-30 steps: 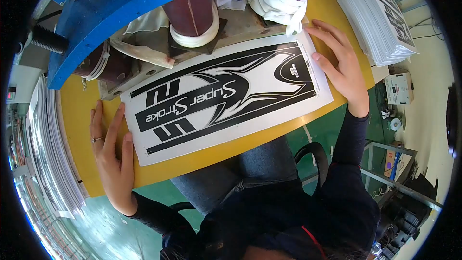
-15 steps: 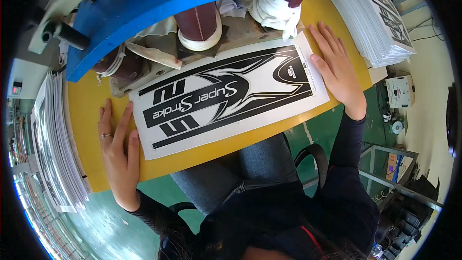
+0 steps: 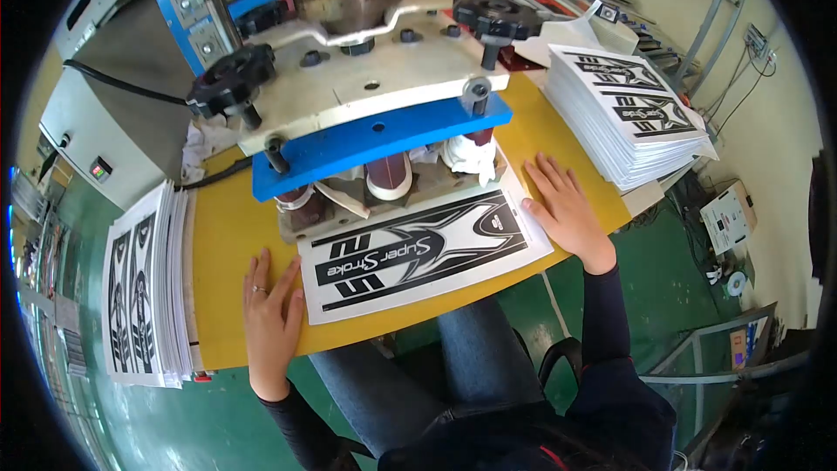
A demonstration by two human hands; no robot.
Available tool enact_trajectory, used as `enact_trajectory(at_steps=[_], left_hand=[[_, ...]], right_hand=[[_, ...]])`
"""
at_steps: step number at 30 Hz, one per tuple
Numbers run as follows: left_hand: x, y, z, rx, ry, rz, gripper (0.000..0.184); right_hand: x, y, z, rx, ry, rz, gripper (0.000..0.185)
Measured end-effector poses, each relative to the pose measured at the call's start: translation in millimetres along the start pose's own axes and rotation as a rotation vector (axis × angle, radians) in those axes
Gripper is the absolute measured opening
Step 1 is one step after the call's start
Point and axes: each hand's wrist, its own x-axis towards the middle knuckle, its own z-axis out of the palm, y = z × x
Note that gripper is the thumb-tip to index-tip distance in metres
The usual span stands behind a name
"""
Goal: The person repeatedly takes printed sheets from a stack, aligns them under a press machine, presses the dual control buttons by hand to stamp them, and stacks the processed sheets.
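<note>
A white printed sheet with black graphics and the words "Super Stroke" lies flat on the yellow table, its far edge against the base of a press. My left hand, wearing a ring, rests palm down at the sheet's left edge with fingers spread. At the other end, my right hand lies flat with fingers outstretched, its thumb on or right at the sheet's right edge. Neither hand grips anything. Under the blue plate of the press are dark red cylinders wrapped in white cloth.
A tall stack of printed sheets stands at the table's right, and another stack at its left. The yellow table ends just before my lap. Black knobs jut from the press. A grey cabinet stands behind on the left.
My view has tilted up and back, so more of the press and both stacks show. Both hands stay flat at the sheet's ends, and the sheet lies as before.
</note>
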Motion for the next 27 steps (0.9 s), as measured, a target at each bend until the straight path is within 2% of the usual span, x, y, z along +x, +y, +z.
enact_trajectory(at_steps=[12,15,17,18,20,21,23,24,27], left_hand=[[-4.1,-2.3,3.8,-0.055,0.078,-0.021,0.038],[-4.2,-3.6,5.5,-0.069,0.105,-0.014,0.037],[-3.7,-7.8,7.8,-0.081,0.127,0.010,0.036],[-4.7,-10.2,8.7,-0.081,0.144,0.014,0.036],[-4.8,-9.6,9.0,-0.088,0.173,0.019,0.035],[-5.4,-9.1,10.2,-0.089,0.185,0.015,0.035],[-5.9,-9.1,9.9,-0.094,0.197,0.012,0.035],[-5.8,-8.8,9.8,-0.101,0.196,0.014,0.035],[-5.7,-11.1,10.6,-0.095,0.182,0.015,0.035]], right_hand=[[-2.6,0.4,-3.4,0.222,0.111,0.009,0.060],[-6.0,17.8,1.2,0.564,0.156,0.033,0.057],[-6.9,37.6,11.2,0.913,0.263,-0.013,0.054],[-7.1,43.1,12.1,0.976,0.300,0.027,0.056],[-9.6,59.1,14.8,0.943,0.373,0.078,0.068],[-9.7,66.2,18.6,0.926,0.407,0.117,0.067],[-9.4,67.4,15.4,0.903,0.436,0.060,0.066],[-5.5,76.6,20.7,0.889,0.469,-0.039,0.066],[-6.8,78.5,19.5,0.968,0.399,0.011,0.066]])
